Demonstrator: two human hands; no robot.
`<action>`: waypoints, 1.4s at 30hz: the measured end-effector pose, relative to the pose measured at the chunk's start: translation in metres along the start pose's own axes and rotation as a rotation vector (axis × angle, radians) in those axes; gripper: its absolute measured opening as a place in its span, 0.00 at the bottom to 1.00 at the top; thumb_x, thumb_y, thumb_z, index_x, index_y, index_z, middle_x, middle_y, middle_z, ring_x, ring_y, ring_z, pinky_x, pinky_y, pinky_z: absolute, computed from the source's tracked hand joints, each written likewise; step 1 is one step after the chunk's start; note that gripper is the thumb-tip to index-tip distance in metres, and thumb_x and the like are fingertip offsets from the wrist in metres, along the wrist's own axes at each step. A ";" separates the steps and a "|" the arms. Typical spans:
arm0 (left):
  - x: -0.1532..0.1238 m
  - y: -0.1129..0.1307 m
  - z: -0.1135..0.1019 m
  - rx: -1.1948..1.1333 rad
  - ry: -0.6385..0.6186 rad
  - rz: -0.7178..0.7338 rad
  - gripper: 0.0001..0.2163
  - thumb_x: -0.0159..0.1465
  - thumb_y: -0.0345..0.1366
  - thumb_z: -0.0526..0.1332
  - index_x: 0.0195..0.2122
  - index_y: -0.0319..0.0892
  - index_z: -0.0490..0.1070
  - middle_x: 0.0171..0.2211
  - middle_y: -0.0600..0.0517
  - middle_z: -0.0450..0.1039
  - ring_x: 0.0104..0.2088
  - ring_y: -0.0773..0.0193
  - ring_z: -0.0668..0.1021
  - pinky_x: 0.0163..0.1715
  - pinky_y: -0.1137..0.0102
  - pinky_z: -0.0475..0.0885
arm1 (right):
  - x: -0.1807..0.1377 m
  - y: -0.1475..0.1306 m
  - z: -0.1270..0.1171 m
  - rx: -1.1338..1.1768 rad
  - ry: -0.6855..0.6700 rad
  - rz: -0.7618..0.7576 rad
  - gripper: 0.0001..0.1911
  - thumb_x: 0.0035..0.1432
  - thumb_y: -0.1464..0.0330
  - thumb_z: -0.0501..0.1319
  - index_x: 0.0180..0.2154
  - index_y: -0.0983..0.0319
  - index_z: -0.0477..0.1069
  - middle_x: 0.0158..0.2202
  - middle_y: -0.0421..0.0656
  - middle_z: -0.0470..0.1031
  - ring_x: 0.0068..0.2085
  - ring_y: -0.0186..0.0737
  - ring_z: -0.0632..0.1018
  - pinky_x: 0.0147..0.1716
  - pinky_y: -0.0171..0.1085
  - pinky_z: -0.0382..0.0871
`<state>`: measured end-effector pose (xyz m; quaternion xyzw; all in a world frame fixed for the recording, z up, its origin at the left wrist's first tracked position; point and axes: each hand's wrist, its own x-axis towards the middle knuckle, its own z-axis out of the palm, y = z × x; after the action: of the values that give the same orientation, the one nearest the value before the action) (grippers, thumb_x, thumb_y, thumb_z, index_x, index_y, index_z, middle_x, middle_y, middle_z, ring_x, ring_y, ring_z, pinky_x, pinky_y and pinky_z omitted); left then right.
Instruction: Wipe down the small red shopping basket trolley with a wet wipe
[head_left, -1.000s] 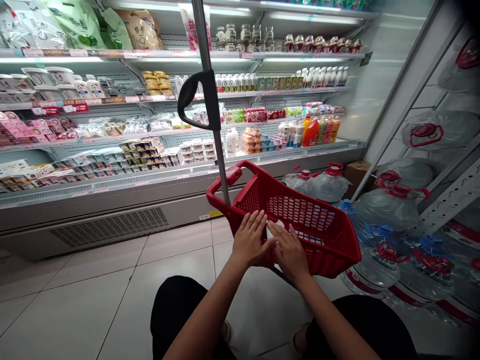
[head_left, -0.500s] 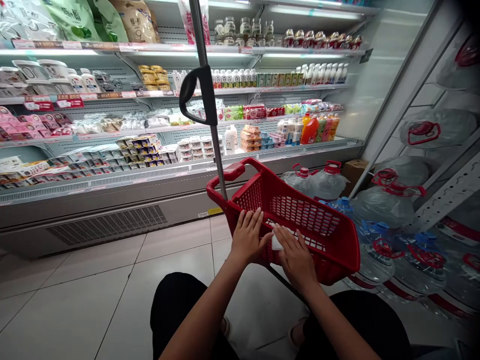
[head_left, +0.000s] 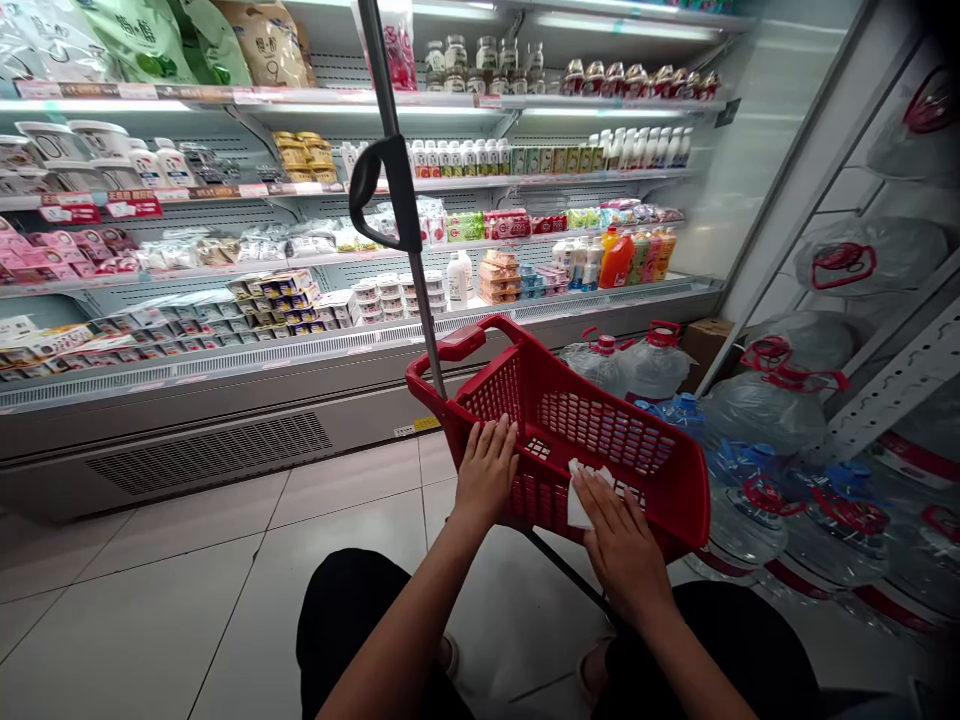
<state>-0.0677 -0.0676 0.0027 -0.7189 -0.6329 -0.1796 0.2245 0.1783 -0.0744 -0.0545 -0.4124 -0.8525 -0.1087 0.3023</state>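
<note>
A red plastic shopping basket (head_left: 615,415) with lattice sides stands tilted before me on a pull-along frame. Its grey pole rises to a black looped handle (head_left: 405,190). My left hand (head_left: 484,475) lies with straight fingers over the near rim, close to the pole end. Farther right along that rim, my right hand (head_left: 619,535) presses a white tissue (head_left: 577,505) against the basket, fingers stretched over it. Part of the tissue is hidden beneath the palm. No goods are visible inside the basket.
A refrigerated display (head_left: 360,350) with dairy tubs, bottles and packets runs across the back. Large water jugs (head_left: 757,510) crowd the floor at right, beside a white metal rack (head_left: 900,375). Pale floor tiles (head_left: 187,590) lie at left, and my knees flank the basket.
My right hand has slid right along the near rim with the tissue, moving away from my left hand. The left stays on the rim, its thumb drawn in. The view shifts slightly.
</note>
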 end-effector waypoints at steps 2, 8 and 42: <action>-0.001 0.004 0.002 0.004 0.009 -0.002 0.24 0.77 0.39 0.50 0.73 0.45 0.57 0.74 0.48 0.55 0.73 0.52 0.60 0.74 0.49 0.52 | 0.006 -0.004 0.003 0.021 0.002 -0.002 0.42 0.67 0.73 0.48 0.76 0.55 0.33 0.74 0.41 0.55 0.72 0.45 0.62 0.73 0.52 0.49; 0.002 0.002 0.006 0.007 0.023 0.004 0.25 0.75 0.42 0.54 0.72 0.48 0.58 0.74 0.45 0.53 0.74 0.49 0.58 0.73 0.46 0.52 | 0.062 -0.039 0.028 0.093 0.015 -0.067 0.42 0.67 0.75 0.47 0.76 0.59 0.29 0.75 0.44 0.54 0.73 0.43 0.60 0.72 0.51 0.51; -0.003 -0.006 0.018 0.019 -0.016 0.134 0.33 0.70 0.27 0.52 0.76 0.42 0.48 0.76 0.51 0.48 0.75 0.57 0.51 0.74 0.55 0.53 | 0.040 -0.015 0.024 0.044 -0.010 -0.045 0.41 0.67 0.74 0.48 0.76 0.58 0.34 0.72 0.44 0.62 0.70 0.43 0.65 0.73 0.52 0.48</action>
<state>-0.0744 -0.0593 -0.0134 -0.7589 -0.5868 -0.1522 0.2379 0.1374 -0.0477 -0.0482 -0.3867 -0.8652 -0.0950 0.3046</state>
